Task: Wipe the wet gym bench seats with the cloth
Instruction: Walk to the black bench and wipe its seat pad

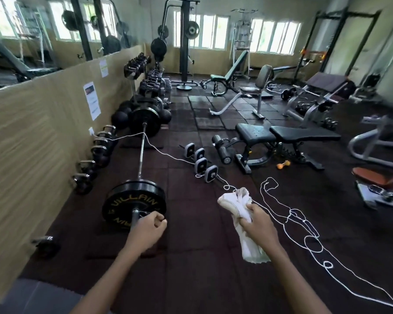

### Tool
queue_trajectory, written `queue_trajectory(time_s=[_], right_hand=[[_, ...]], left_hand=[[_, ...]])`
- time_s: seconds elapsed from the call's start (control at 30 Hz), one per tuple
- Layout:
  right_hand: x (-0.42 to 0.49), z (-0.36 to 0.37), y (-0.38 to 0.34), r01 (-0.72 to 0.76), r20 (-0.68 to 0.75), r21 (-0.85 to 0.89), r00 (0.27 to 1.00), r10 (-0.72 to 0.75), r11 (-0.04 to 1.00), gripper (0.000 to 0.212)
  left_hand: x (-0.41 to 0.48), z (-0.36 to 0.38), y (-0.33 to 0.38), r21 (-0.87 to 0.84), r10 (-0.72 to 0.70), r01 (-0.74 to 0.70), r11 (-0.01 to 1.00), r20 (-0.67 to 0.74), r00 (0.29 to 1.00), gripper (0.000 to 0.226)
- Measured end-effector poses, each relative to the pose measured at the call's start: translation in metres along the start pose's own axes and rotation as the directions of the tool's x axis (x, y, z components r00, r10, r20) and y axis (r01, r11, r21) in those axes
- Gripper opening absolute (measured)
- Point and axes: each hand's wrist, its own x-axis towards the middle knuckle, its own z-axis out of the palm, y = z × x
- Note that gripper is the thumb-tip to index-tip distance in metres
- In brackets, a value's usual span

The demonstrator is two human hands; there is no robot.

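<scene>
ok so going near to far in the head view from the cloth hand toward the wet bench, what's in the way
right hand gripping the white cloth → white cord on the floor → square-ended dumbbells → bench's leg rollers → black bench seat with droplets

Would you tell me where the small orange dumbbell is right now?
The orange dumbbell lies on the floor at right of centre, under the black bench.

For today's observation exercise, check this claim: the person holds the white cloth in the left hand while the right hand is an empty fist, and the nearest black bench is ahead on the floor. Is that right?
Not quite: the hands are swapped. The head view shows the white cloth held in the right hand, while the left hand is the empty fist. The nearest black bench is indeed ahead on the floor.
</scene>
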Motion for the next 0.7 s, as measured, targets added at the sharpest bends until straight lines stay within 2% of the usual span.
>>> queue_trajectory(time_s=[0.23, 0.57, 0.7], right_hand=[[0.169, 0.004, 0.013, -0.046, -0.046, 0.023, 0.998, 0.047, 0.999, 0.049], [0.471, 0.026, 0.014, 0.013, 0.051, 0.095, 0.999, -0.018, 0.995, 0.048], [0.572, 0.027, 0.007, 0.015, 0.070, 0.058, 0.997, -0.019, 0.998, 0.050]], left_hand=[[0.173, 0.013, 0.056, -0.022, 0.016, -0.016, 1.000, 0.002, 1.000, 0.013], [0.434, 0.057, 0.146, -0.073, -0.039, 0.036, 0.997, -0.041, 0.998, 0.012], [0.525, 0.069, 0.178, -0.091, -0.075, 0.072, 0.993, -0.019, 0.997, 0.014]])
